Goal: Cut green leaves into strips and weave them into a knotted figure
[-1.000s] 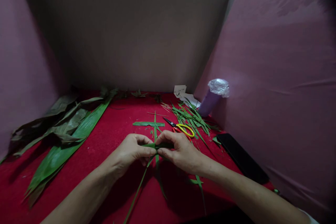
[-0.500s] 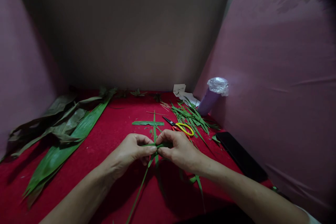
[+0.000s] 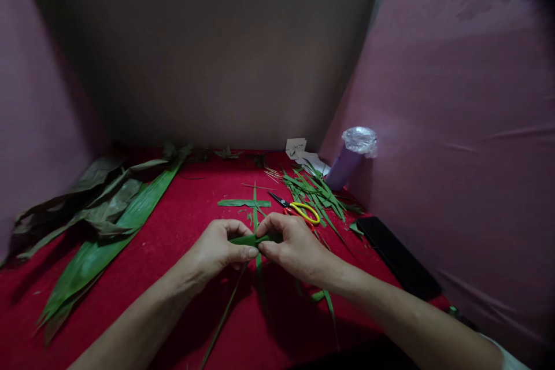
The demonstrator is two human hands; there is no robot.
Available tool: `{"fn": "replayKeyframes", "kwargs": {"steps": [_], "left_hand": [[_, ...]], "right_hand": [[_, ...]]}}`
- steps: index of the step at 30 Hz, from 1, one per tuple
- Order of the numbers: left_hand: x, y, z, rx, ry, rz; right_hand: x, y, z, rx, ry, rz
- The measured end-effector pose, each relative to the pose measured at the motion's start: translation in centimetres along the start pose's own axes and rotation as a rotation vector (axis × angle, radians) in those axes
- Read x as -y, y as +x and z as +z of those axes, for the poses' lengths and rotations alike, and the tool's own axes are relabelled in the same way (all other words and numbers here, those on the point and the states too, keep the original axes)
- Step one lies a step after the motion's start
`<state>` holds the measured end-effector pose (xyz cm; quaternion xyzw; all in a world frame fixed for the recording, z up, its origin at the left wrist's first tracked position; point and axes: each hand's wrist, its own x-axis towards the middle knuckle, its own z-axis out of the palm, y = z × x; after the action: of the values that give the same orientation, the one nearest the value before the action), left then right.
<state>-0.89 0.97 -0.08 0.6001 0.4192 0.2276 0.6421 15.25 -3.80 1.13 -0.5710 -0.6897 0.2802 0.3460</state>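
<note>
My left hand (image 3: pixel 228 247) pinches a green leaf strip (image 3: pixel 243 240) between thumb and fingers. From the other side my right hand (image 3: pixel 288 241) grips the same leaf piece, its fingertips meeting the left ones at the centre. Narrow strip ends stick out from the pinch, one upward, one straight down and a thin one toward the lower left. Just beyond my hands lies a flat leaf strip (image 3: pixel 234 203) on the red cloth. Scissors (image 3: pixel 304 212) with yellow and red handles rest behind my right hand, partly hidden by it.
Large leaves (image 3: pixel 125 214), some dried, lie at the left. Cut leaf strips (image 3: pixel 314 189) are heaped at the right, near a purple cup (image 3: pixel 344 167) topped with clear plastic. A black phone-like slab (image 3: pixel 396 257) lies by the right wall. Thin sticks (image 3: pixel 273 174) and white paper (image 3: pixel 313 163) are farther back.
The leaf piece between my hands has turned so its broader face shows. The thin tail at the lower left has shifted slightly left. Both hands keep their pinch.
</note>
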Motion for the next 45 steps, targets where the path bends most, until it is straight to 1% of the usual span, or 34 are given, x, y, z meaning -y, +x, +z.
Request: {"fn": "replayKeyframes", "kwargs": {"steps": [5,11,13,15,19,24,28,37,42,45], "left_hand": [[-0.3,0.0,0.2,-0.059,0.024,-0.004],[-0.2,-0.1,-0.1,-0.088,0.029,0.007],[-0.1,0.0,-0.2,-0.089,0.020,0.004],[-0.1,0.1,-0.2,-0.089,0.012,0.006],[-0.1,0.1,-0.1,-0.094,0.009,0.017],[-0.1,-0.1,-0.1,-0.084,0.001,0.018],[-0.1,-0.3,-0.2,-0.065,-0.007,0.012],[-0.5,-0.5,-0.1,-0.048,-0.001,0.009],[-0.6,-0.5,0.0,-0.054,0.012,-0.011],[-0.5,-0.4,0.0,-0.053,0.023,-0.010]], "right_hand": [[0.3,0.0,0.0,0.000,-0.004,-0.009],[0.6,-0.2,-0.5,0.059,0.055,-0.069],[0.6,-0.1,-0.7,0.051,0.100,-0.047],[0.4,0.0,-0.6,0.047,0.175,0.008],[-0.1,0.3,-0.2,0.085,0.362,0.123],[-0.3,0.4,0.1,0.085,0.433,0.154],[-0.4,0.4,0.0,0.084,0.398,0.138],[-0.6,0.4,-0.2,0.090,0.213,0.057],[-0.6,0.5,-0.2,0.082,0.168,0.073],[-0.6,0.6,-0.1,0.087,0.192,0.092]]}}
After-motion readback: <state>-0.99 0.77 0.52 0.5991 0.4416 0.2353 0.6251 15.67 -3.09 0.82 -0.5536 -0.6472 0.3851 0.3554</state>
